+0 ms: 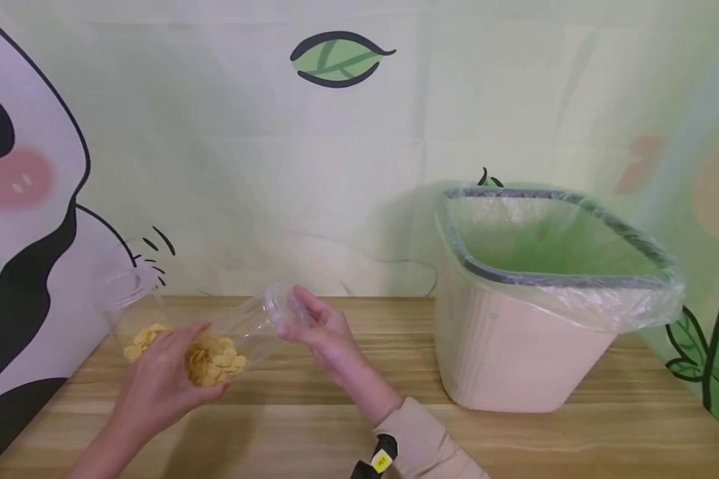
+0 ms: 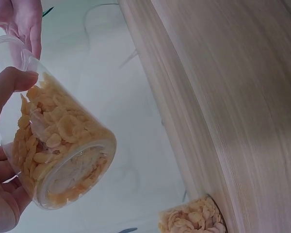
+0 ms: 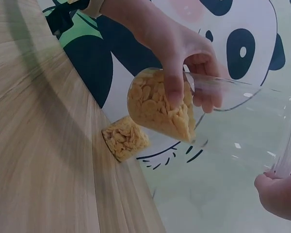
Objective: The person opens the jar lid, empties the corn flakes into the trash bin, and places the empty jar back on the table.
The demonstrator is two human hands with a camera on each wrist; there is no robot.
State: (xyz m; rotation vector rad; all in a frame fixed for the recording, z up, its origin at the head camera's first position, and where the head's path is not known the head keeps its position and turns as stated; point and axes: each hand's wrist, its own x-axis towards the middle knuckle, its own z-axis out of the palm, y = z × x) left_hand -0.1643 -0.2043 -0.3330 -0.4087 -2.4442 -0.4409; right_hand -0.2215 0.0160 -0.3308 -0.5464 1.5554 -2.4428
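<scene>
A clear plastic jar (image 1: 250,326) hangs tilted above the table, its mouth end up and to the right. Yellowish flakes (image 1: 218,362) are gathered toward its bottom. My left hand (image 1: 158,376) grips the jar low around its side, thumb across the front. At the upper end, my right hand (image 1: 332,336) holds the clear ridged lid (image 1: 283,307) between thumb and fingers. In the right wrist view the lid end (image 3: 285,141) sits at the right edge, between the right fingertips. A second clear jar (image 1: 145,339) with similar flakes stands on the table behind my left hand, partly hidden by it.
On the right stands a pale pink bin (image 1: 515,346) with a grey rim and a clear liner bag (image 1: 622,303) folded over it. The wooden table (image 1: 311,426) ends at a backdrop (image 1: 263,166) printed with a panda and leaves.
</scene>
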